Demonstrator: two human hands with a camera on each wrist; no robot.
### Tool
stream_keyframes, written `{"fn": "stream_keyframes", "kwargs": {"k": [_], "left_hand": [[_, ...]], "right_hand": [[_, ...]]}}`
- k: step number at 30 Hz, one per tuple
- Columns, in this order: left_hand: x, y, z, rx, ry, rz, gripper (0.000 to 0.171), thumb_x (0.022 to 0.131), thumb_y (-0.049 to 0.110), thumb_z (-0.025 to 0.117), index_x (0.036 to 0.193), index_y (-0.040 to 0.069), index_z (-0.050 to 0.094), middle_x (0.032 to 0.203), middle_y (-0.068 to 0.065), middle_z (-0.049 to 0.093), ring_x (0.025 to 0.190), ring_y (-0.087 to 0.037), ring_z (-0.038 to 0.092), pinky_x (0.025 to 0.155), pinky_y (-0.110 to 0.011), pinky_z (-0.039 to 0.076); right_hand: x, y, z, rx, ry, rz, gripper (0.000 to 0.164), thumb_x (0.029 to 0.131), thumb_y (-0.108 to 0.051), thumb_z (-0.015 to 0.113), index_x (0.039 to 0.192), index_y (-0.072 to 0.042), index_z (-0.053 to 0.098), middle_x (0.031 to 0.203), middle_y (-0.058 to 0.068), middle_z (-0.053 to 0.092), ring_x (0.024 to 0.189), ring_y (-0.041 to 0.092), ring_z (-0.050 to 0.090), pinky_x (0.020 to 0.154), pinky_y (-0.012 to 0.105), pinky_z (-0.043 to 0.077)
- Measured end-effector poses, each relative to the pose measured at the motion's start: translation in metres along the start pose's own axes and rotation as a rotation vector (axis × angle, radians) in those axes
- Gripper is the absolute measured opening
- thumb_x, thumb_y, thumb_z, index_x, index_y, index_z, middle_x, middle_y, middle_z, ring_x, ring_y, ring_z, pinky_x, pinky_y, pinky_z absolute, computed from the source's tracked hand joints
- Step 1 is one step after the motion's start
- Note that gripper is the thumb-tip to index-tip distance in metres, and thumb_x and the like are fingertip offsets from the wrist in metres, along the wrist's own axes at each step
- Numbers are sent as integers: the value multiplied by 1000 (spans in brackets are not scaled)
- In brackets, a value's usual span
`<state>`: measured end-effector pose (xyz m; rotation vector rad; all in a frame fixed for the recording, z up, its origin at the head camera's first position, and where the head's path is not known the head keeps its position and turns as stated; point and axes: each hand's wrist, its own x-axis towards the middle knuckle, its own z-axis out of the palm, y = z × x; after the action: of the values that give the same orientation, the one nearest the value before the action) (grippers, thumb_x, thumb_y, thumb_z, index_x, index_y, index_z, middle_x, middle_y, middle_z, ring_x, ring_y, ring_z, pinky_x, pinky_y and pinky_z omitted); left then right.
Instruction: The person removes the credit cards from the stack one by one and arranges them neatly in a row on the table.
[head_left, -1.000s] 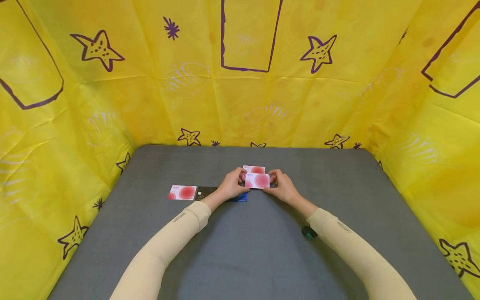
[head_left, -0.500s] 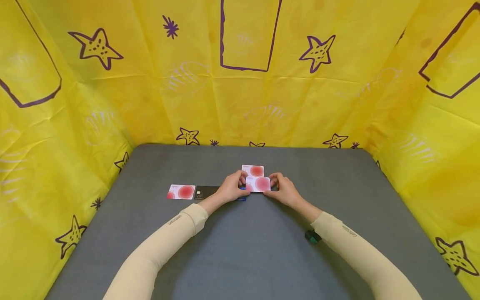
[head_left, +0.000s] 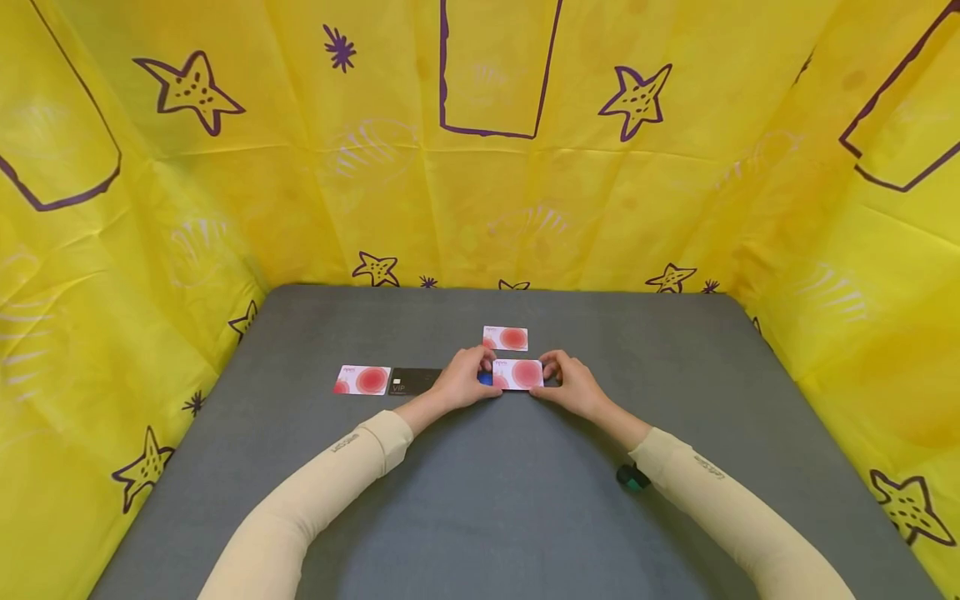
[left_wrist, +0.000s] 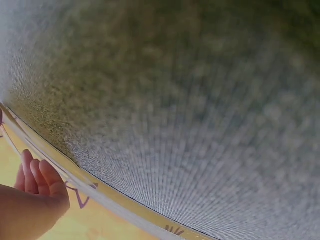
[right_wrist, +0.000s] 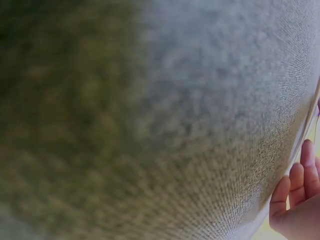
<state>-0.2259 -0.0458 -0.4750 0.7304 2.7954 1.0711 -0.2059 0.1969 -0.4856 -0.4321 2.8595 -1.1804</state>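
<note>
Both hands hold one white card with red circles [head_left: 517,375] level between them, by its two short ends. On its left end my left hand [head_left: 463,379] pinches it with thumb and fingers; my right hand [head_left: 573,386] pinches the right end. Just beyond it lies a matching white card with red circles [head_left: 506,337], flat on the table. A blue card [head_left: 485,378] peeks out beside the left fingers, mostly hidden by that hand. Left of that hand lie a black VIP card [head_left: 412,381] and another white-and-red card [head_left: 362,380], side by side.
The dark grey table [head_left: 480,500] ends at a yellow patterned curtain [head_left: 480,208] on the back and both sides. A dark band with a green part [head_left: 632,477] shows under the right sleeve. Both wrist views show mostly blurred grey cloth.
The held card has come toward me, away from the far card, which now shows whole. Both hands moved with it, and the left one covers more of the blue card.
</note>
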Motion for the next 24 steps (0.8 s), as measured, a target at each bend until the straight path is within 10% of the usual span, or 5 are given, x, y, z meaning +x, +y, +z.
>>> {"fn": "stream_keyframes", "kwargs": {"k": [24], "left_hand": [[-7,4,0,133,-52,-15,50,75,32,83,115,6,66,114,-13,55,112,-31,41,90,-48,36]], "right_hand": [[-7,0,-2,-48,-29,-31,52,74,-30,86,111,-4,62,91,2,57,85,21,46,74,34,38]]}}
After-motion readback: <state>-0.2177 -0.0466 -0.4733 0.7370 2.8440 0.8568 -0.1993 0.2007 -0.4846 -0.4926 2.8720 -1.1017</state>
